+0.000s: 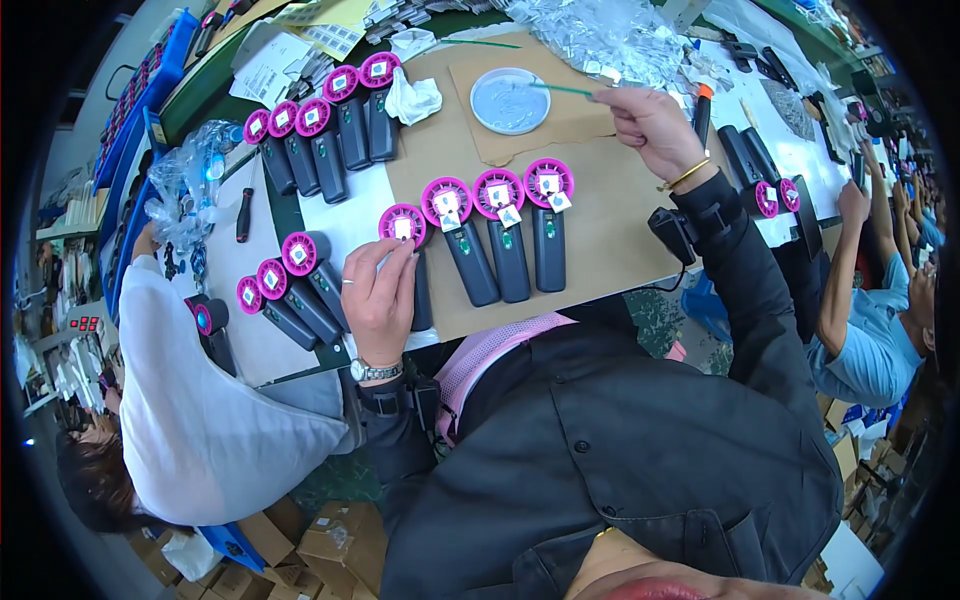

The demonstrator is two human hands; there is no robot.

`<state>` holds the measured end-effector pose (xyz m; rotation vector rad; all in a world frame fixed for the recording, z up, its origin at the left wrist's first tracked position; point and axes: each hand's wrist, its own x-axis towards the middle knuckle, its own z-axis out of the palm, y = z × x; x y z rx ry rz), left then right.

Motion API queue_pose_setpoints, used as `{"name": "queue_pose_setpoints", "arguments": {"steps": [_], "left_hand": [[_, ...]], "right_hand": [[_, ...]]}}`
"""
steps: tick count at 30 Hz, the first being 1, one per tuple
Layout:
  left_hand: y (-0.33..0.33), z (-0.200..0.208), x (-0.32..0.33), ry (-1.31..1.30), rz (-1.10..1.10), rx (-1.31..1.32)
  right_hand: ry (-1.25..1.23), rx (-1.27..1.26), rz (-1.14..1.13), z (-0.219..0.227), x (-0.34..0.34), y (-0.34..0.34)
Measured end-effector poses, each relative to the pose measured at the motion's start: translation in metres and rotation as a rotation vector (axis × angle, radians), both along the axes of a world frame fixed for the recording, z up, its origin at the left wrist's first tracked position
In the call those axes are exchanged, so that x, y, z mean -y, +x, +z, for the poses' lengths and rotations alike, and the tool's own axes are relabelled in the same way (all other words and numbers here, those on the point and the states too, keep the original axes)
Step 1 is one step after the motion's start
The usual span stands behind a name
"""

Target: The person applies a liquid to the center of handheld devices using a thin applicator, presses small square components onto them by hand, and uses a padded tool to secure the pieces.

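Note:
A thin green stick (565, 89) is pinched in my right hand (658, 132), its far end over a round, shallow dish (510, 127) of clear, pale stuff. My left hand (378, 305) is at the leftmost handheld fan in the near row, thumb and fingers closed at the lower edge of a small white square (403, 228) on its pink round head (389, 221). That fan's dark handle is partly hidden by the hand. To its right lie three similar fans (550, 250) with pink heads, dark grey handles and white squares with loose flaps.
More fans (328, 165) lie at the back left, others (312, 315) beside a co-worker in white (215, 400). Brown cardboard (590, 210) covers the table. Clear plastic bags (600, 40) are heaped at the back; a screwdriver (244, 215) lies left, an orange-tipped tool (703, 110) right.

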<state>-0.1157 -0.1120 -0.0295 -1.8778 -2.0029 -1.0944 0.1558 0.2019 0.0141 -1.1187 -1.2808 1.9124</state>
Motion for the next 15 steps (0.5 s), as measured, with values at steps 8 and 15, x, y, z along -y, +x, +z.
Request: {"name": "queue_pose_setpoints", "arguments": {"steps": [8,15], "left_hand": [[0.000,-0.001,0.000,0.001,0.000,-0.005],[0.000,0.000,-0.001,0.019,0.004,-0.003]], "right_hand": [[-0.109,0.022,0.098,-0.023,-0.006,0.006],[-0.077,-0.081,0.004,0.000,-0.002,0.003]]}}
